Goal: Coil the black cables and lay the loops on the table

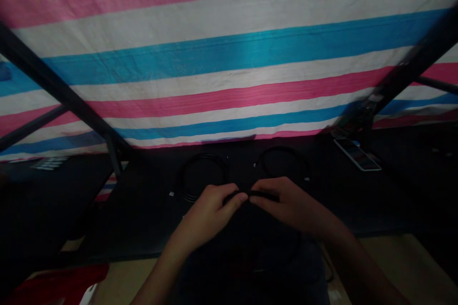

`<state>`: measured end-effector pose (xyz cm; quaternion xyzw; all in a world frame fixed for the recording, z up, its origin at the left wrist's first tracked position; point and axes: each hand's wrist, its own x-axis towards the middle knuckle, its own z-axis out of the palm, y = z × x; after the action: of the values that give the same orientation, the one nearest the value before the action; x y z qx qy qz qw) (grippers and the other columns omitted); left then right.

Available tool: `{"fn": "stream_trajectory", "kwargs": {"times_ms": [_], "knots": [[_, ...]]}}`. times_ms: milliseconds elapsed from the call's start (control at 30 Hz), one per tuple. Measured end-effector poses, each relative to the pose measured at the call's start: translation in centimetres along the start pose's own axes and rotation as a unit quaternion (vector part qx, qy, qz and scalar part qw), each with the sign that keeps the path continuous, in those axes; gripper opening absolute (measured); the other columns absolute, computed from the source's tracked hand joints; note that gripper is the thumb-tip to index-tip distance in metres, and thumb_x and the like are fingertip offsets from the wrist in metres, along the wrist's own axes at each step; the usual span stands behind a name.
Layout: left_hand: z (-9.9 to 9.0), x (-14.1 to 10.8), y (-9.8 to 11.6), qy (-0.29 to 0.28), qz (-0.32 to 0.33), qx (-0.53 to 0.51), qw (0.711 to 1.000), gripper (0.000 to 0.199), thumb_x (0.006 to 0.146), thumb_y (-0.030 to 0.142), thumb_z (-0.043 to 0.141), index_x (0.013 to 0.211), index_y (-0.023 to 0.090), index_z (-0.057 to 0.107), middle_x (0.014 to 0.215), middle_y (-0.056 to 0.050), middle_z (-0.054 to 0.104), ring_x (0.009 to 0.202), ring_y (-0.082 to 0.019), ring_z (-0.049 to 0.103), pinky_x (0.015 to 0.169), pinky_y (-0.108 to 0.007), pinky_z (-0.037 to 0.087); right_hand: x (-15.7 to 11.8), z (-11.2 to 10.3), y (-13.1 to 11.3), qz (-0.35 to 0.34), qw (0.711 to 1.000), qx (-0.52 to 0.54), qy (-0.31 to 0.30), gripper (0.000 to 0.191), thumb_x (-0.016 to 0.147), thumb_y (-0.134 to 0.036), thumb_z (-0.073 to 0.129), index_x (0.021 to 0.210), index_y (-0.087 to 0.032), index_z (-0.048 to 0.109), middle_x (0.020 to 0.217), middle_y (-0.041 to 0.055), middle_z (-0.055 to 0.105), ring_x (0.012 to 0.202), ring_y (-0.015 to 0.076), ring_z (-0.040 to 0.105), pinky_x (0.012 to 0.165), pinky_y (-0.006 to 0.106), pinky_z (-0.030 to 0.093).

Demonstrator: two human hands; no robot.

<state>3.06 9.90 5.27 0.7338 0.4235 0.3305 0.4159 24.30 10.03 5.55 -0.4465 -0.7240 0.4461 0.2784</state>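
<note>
My left hand (214, 207) and my right hand (281, 202) meet over the front half of a dark table (150, 214). Between thumbs and fingers both are closed on a thin black cable (265, 194), and its ends are hard to make out in the dim light. Behind my left hand lies a coiled black cable (181, 176) with a pale connector (171, 194). Beyond my right hand rests another looped black cable (286, 148), with light-coloured tips (307, 179) at its ends.
A phone (358, 154) lies at the table's back right. Dark metal posts (82, 109) slant up at both sides. Striped sheeting (229, 57) hangs behind the table. Red material (64, 283) is at the lower left.
</note>
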Motion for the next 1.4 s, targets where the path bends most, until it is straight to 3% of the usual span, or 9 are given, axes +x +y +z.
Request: {"fn": "stream_trajectory", "kwargs": {"times_ms": [167,300,400,600,800,967,1067,1167,1400], "knots": [[-4.3,-0.1,-2.0,0.172,-0.083,-0.087,0.978,0.038,0.088,0.046,0.068,0.064,0.019,0.059,0.055,0.004,0.045,0.049,-0.010,0.038,0.044,-0.019,0.026,-2.5,-2.0,3.8,0.099,0.991,0.074,0.048,0.024,0.082,-0.039,0.075,0.073,-0.019,0.067,0.067,-0.0010,0.058,0.060,0.0129,0.048,0.053,0.024,0.036],[-7.6,-1.1,-3.2,0.351,-0.128,-0.240,0.896,0.044,0.082,0.051,0.075,0.064,0.019,0.050,0.052,0.010,0.028,0.039,-0.004,0.023,0.037,-0.015,0.019,-4.9,-2.7,7.2,0.189,0.969,0.125,0.101,0.045,0.072,-0.059,0.079,0.062,-0.018,0.061,0.056,-0.0049,0.043,0.051,0.0091,0.034,0.045,0.022,0.025],[-8.1,-1.5,-3.8,0.403,-0.126,-0.290,0.859,0.046,0.079,0.050,0.078,0.062,0.018,0.049,0.051,0.011,0.027,0.036,-0.003,0.021,0.034,-0.013,0.018,-6.1,-1.7,8.7,0.231,0.944,0.183,0.146,0.052,0.070,-0.068,0.077,0.067,-0.018,0.067,0.052,-0.0057,0.040,0.047,0.0082,0.032,0.043,0.022,0.022],[-3.9,-1.1,-4.8,0.384,-0.137,-0.402,0.820,0.049,0.073,0.055,0.083,0.066,0.020,0.050,0.048,0.013,0.026,0.035,-0.002,0.017,0.031,-0.013,0.017,-5.7,2.9,8.0,0.176,0.872,0.372,0.263,0.042,0.073,-0.059,0.083,0.078,-0.018,0.074,0.061,-0.0010,0.056,0.050,0.0077,0.042,0.046,0.021,0.035],[1.5,-0.2,-4.0,0.434,-0.122,-0.473,0.757,0.055,0.073,0.058,0.082,0.064,0.020,0.044,0.046,0.014,0.025,0.036,-0.003,0.015,0.033,-0.015,0.016,-3.5,8.5,5.1,0.147,0.826,0.483,0.250,0.048,0.080,-0.062,0.076,0.108,-0.023,0.079,0.116,0.0131,0.075,0.107,0.0291,0.070,0.090,0.042,0.057],[4.5,-0.1,-3.4,0.483,-0.126,-0.530,0.686,0.056,0.074,0.060,0.081,0.062,0.020,0.043,0.048,0.013,0.024,0.039,-0.004,0.013,0.034,-0.018,0.015,-3.0,11.9,3.4,0.084,0.802,0.528,0.265,0.050,0.089,-0.064,0.065,0.119,-0.025,0.072,0.102,0.0107,0.078,0.100,0.0261,0.073,0.093,0.044,0.055],[6.2,-0.4,-3.3,0.485,-0.143,-0.560,0.657,0.053,0.081,0.058,0.076,0.063,0.020,0.044,0.050,0.012,0.025,0.040,-0.005,0.016,0.035,-0.019,0.020,-2.5,12.1,2.8,0.042,0.804,0.504,0.314,0.043,0.092,-0.060,0.063,0.112,-0.023,0.072,0.071,0.0015,0.069,0.067,0.0160,0.068,0.068,0.030,0.057],[7.7,-0.8,-3.3,0.465,-0.172,-0.593,0.634,0.046,0.096,0.048,0.062,0.064,0.018,0.046,0.051,0.009,0.029,0.041,-0.006,0.024,0.039,-0.020,0.027,-1.5,10.9,2.1,0.021,0.804,0.492,0.332,0.041,0.091,-0.059,0.064,0.104,-0.021,0.071,0.051,-0.0087,0.044,0.039,0.0061,0.037,0.041,0.019,0.035],[10.7,-1.4,-3.5,0.386,-0.333,-0.685,0.521,0.039,0.104,0.033,0.045,0.070,0.018,0.057,0.063,0.000,0.056,0.058,-0.014,0.059,0.064,-0.028,0.051,0.4,7.8,0.0,0.007,0.836,0.474,0.278,0.050,0.088,-0.069,0.061,0.098,-0.021,0.069,0.050,-0.0118,0.030,0.038,0.0043,0.018,0.037,0.017,0.022]]}}
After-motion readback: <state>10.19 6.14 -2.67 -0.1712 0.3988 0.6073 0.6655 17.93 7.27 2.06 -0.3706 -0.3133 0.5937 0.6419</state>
